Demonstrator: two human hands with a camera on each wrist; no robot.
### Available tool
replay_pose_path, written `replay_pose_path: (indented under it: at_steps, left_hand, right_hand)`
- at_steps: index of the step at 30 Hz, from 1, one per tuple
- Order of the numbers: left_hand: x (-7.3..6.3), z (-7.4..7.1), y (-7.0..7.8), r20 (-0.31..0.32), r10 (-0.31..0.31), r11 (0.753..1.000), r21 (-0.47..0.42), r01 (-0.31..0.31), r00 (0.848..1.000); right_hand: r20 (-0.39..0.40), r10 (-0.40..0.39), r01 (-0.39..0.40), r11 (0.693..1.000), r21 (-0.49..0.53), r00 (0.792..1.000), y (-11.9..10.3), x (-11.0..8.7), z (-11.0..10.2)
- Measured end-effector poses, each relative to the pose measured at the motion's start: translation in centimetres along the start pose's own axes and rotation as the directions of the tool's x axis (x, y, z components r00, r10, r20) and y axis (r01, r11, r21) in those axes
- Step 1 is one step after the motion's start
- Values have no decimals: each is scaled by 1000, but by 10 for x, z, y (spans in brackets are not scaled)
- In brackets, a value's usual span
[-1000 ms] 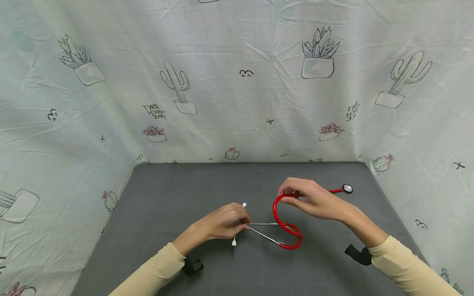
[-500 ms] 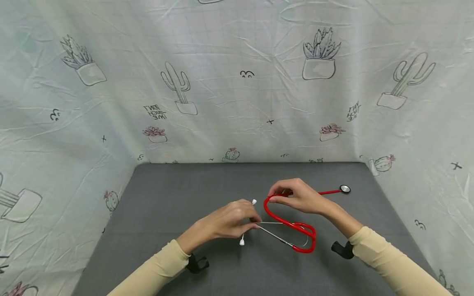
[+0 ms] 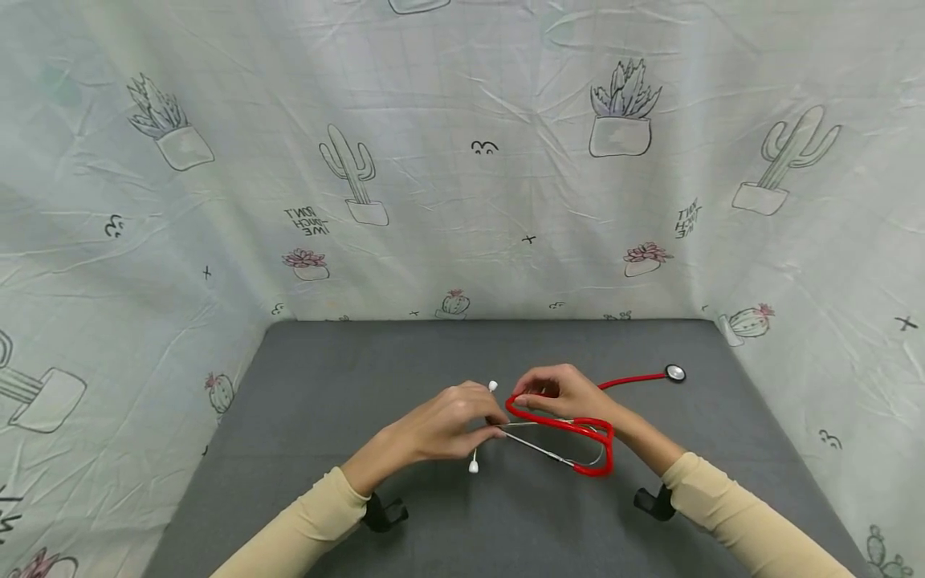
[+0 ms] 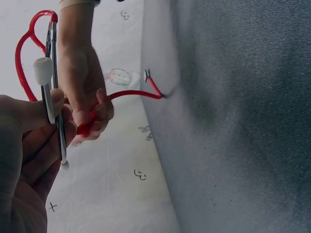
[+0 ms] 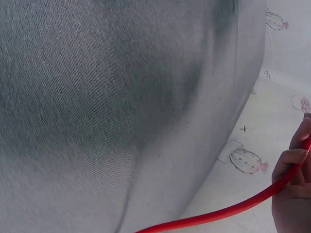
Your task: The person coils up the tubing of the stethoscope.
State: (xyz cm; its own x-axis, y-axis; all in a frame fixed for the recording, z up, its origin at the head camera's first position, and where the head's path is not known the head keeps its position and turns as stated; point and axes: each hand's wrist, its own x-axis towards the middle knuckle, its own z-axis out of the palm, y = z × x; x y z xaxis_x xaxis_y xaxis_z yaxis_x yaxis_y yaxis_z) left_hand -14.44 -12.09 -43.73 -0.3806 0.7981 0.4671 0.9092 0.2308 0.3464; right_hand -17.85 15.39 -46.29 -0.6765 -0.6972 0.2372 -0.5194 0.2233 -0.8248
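A stethoscope with red tubing [image 3: 609,449] is held between both hands above the grey table. My left hand [image 3: 455,417] pinches its metal ear tubes [image 3: 535,443] near the white eartips [image 3: 473,466], which stick out on either side of the fingers. My right hand [image 3: 564,393] pinches the tubing, folded back in a bend close to the left fingertips. In the right wrist view, the red tube [image 5: 233,209] runs out from the right fingers [image 5: 291,162]. The round chest piece [image 3: 675,373] hangs at the far end of the tubing, to the right.
A grey cloth-covered table [image 3: 376,361] lies beneath the hands. A pale curtain [image 3: 433,185] printed with cacti and potted plants surrounds its back and sides. Black wrist mounts [image 3: 383,514] sit under both forearms.
My right hand has moved left and lower, drawing the tubing into a flatter, tighter fold over the ear tubes. My left hand has shifted slightly right with the ear tubes.
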Motion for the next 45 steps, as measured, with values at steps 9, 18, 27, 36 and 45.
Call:
replay_pose_path:
  at_steps: [9,18,27,36,45]
  left_hand:
    - [-2,-1,-3,-52,-40,999,-5,40,998]
    - [-3,-4,-5,-99,-104,995,-4,104,990]
    - [-3,-5,-13,-146,-202,979,-39,198,969]
    - [-2,-5,-17,-165,-294,956,-33,292,942]
    - [-1,-4,-20,-159,-312,950,-69,304,937]
  right_hand:
    - [-56,63,-63,998,-4,996,-1,-9,15]
    - [-67,6,-4,1000,30,998,-3,-16,29]
    - [-89,63,-69,996,-60,994,-6,-17,38]
    - [-68,118,-126,985,-116,991,-21,-18,43]
    - [-79,-35,23,988,-152,996,-28,-17,46]
